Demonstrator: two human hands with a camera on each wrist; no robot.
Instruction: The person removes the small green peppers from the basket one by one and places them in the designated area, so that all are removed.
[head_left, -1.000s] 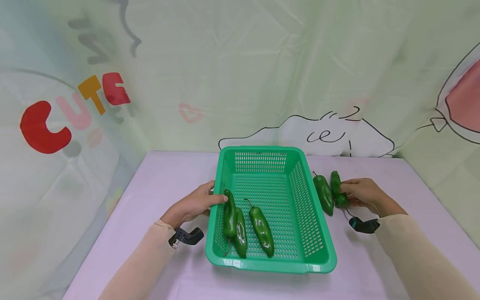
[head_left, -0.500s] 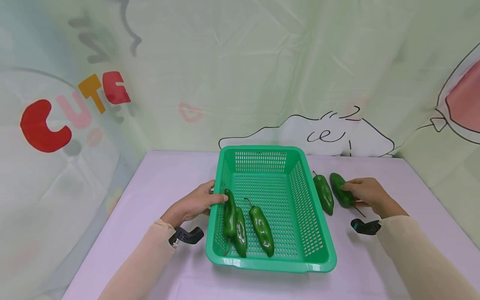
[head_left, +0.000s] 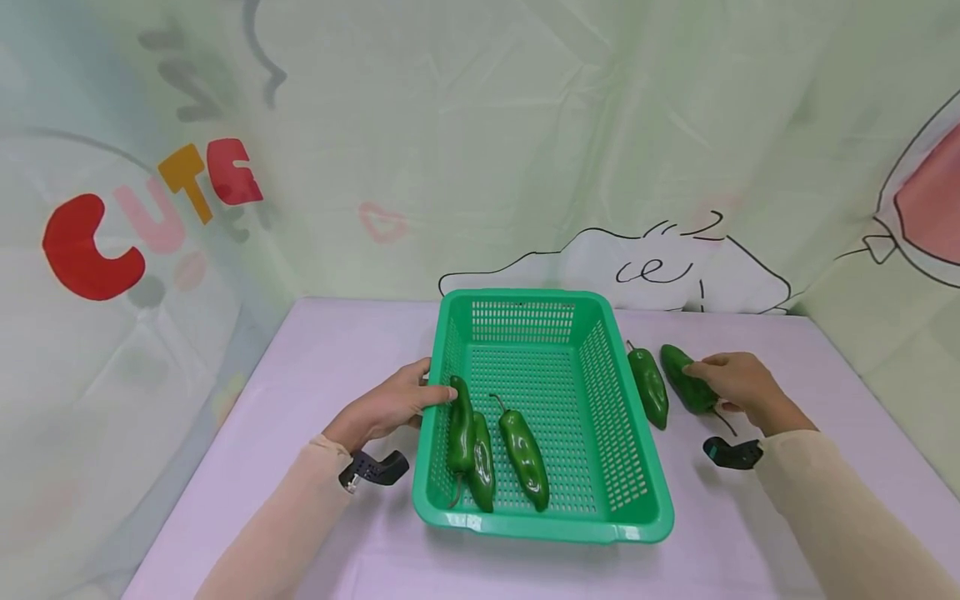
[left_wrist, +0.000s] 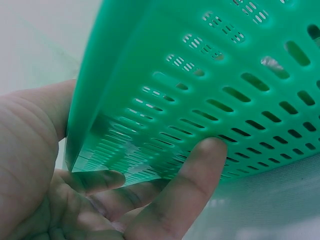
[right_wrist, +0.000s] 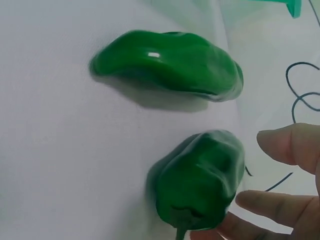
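My left hand (head_left: 386, 406) grips the left rim of a green plastic basket (head_left: 542, 527), thumb over the rim and fingers spread under the side wall in the left wrist view. Three green peppers lie in the basket's left and middle part, one (head_left: 524, 460) apart from the other two. Right of the basket, my right hand (head_left: 738, 385) is at a green pepper (head_left: 688, 383) lying on the table; in the right wrist view, thumb and fingers are apart, fingertips at the side of that pepper (right_wrist: 200, 180). Another pepper (head_left: 648, 388) lies between it and the basket.
The table (head_left: 360, 333) has a pale lilac cover. Behind and beside it hangs a printed curtain (head_left: 465, 150) with letters and line drawings. A black wrist camera (head_left: 731, 453) sits on the right wrist, another (head_left: 375, 468) on the left.
The pepper at my right hand has turned, its stem now pointing to the lower right, and my fingers have loosened from it. My left hand has stayed on the basket rim.
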